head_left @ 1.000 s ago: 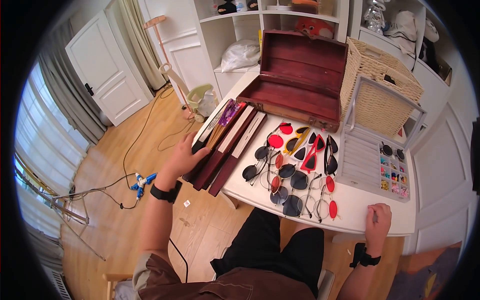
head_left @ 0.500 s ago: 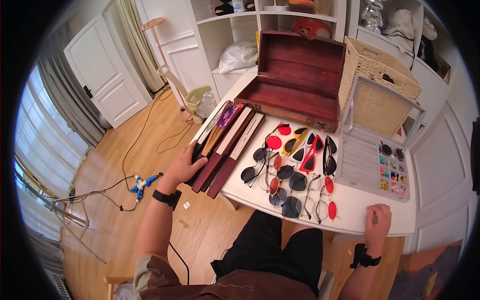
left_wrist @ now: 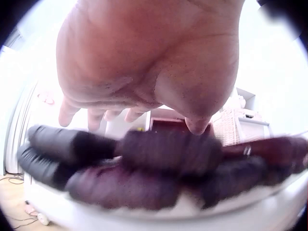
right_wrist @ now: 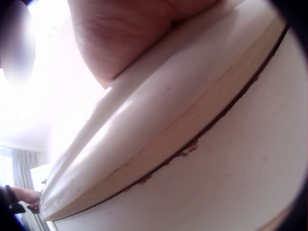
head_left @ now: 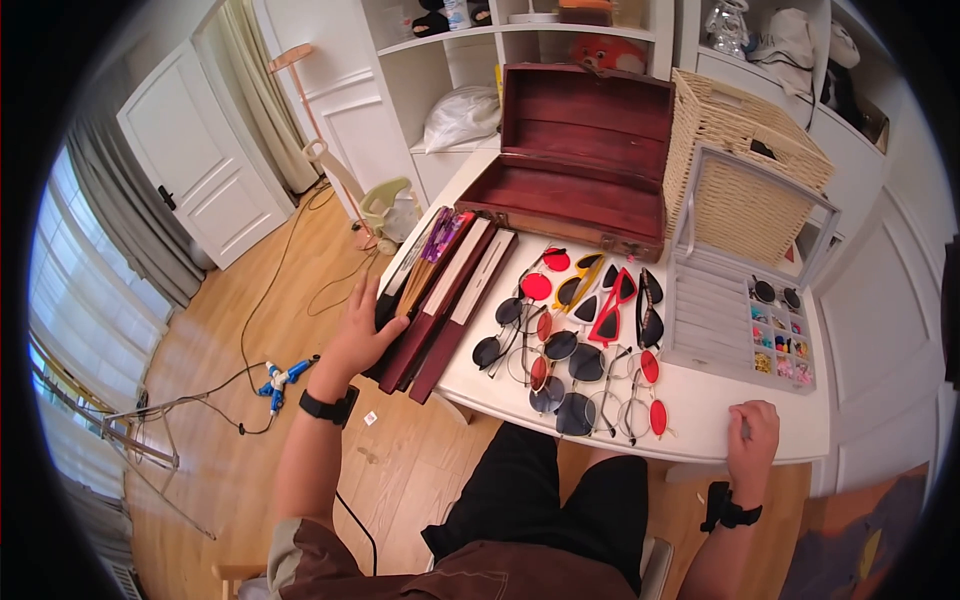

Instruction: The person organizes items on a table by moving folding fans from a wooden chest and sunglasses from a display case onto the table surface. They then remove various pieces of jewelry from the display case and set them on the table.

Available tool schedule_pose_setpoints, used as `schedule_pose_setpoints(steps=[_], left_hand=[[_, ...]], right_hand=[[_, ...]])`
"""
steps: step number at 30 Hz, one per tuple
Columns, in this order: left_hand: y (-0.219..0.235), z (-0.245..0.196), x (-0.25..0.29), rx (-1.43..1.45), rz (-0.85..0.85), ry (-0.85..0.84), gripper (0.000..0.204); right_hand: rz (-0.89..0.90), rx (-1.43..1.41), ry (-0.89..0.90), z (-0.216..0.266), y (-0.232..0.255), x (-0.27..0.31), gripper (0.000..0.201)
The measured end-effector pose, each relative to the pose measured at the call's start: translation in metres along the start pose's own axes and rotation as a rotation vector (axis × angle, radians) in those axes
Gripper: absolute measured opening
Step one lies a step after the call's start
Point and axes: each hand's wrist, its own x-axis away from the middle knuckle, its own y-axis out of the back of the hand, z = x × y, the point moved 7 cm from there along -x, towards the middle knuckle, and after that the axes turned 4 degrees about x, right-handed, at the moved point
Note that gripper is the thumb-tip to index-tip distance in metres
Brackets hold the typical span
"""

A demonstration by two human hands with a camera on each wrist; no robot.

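Note:
Long dark-red and black folding fans (head_left: 441, 308) lie side by side at the table's left edge; in the left wrist view their ends (left_wrist: 168, 153) are stacked. My left hand (head_left: 356, 335) is at the near ends of the leftmost ones, fingers spread and extended, gripping nothing visible. The left wrist view shows this hand (left_wrist: 149, 62) above the fan ends, fingers pointing away. My right hand (head_left: 753, 438) rests loosely curled on the table's front right corner, holding nothing visible; in the right wrist view only part of it (right_wrist: 130, 38) shows, on the table edge.
Several sunglasses (head_left: 575, 414) lie mid-table. Behind them stands an open red wooden case (head_left: 580, 195). At the right are a grey box (head_left: 715, 330) with small compartments and its lid raised, and a woven basket (head_left: 740, 170). Cables run over the floor at the left.
My left hand has lifted slightly off the fans, its fingers straightening and spreading. The head view has shifted a little. My right hand has stayed in place.

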Motion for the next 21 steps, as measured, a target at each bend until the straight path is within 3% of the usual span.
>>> schedule_pose_setpoints(steps=[2, 8, 9, 13, 21], left_hand=[[0.014, -0.032, 0.003, -0.011, -0.058, -0.059, 0.089], [0.006, -0.114, 0.024, -0.304, 0.106, -0.176, 0.083], [0.006, -0.126, 0.03, -0.259, 0.07, -0.305, 0.078], [-0.007, -0.168, 0.052, -0.073, 0.103, -0.471, 0.067], [-0.062, -0.188, 0.063, 0.024, 0.163, -0.472, 0.06]], right_hand=[[0.015, -0.003, 0.006, 0.0, -0.001, -0.001, 0.006], [-0.004, 0.003, 0.012, 0.003, 0.002, -0.001, 0.006], [-0.008, 0.007, 0.003, 0.003, 0.002, -0.001, 0.006], [-0.01, 0.008, 0.013, 0.005, 0.002, -0.002, 0.006], [-0.009, 0.001, 0.004, 0.004, 0.003, -0.002, 0.006]])
